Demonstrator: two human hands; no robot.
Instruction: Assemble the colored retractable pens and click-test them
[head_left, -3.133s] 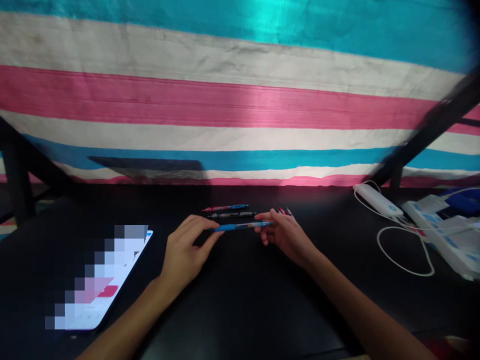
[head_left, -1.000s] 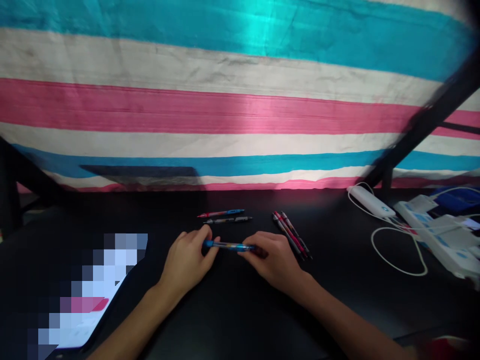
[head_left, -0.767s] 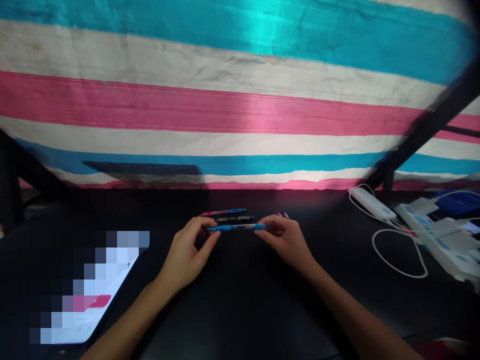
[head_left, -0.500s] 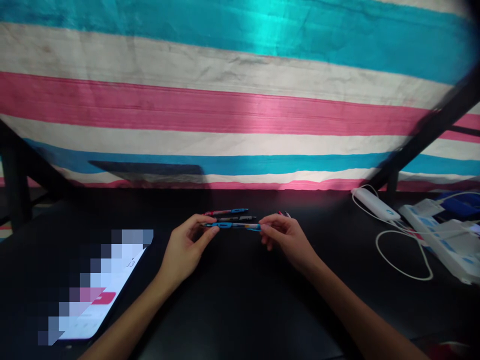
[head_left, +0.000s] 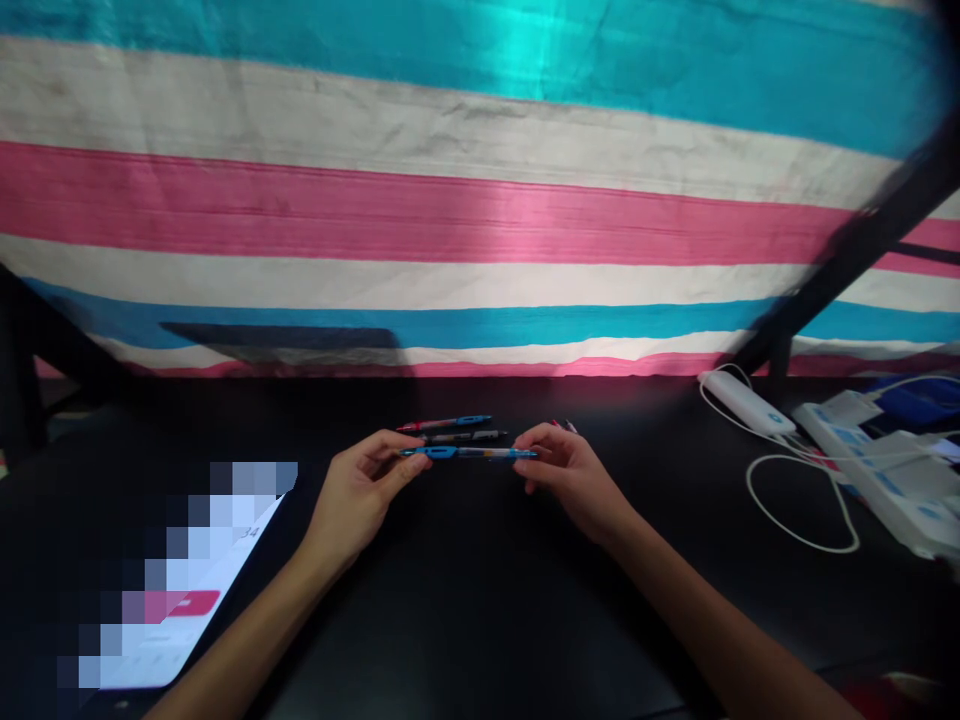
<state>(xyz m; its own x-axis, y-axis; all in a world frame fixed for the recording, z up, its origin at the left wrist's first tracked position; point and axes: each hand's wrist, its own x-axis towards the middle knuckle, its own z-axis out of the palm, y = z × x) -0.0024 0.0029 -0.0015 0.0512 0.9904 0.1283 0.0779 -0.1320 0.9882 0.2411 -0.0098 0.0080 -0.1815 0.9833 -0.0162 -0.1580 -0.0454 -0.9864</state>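
A blue pen (head_left: pixel 469 453) lies level between my two hands, just above the black table (head_left: pixel 480 600). My left hand (head_left: pixel 360 495) pinches its left end with thumb and fingers. My right hand (head_left: pixel 574 478) pinches its right end. Just behind it, a red and blue pen (head_left: pixel 444 423) and a black pen (head_left: pixel 465 437) lie side by side on the table. The tips of more pens (head_left: pixel 564 425) peek out behind my right hand; the rest of them is hidden.
A lit phone (head_left: pixel 161 600) lies at the front left. A white power bank (head_left: pixel 742 402) with a looping white cable (head_left: pixel 802 500) and a white power strip (head_left: pixel 877 460) sit at the right. A striped cloth (head_left: pixel 450 200) hangs behind the table.
A second ago the pen was low near the table with my right hand over it. Both hands have since lifted it farther back and hold it by its ends.
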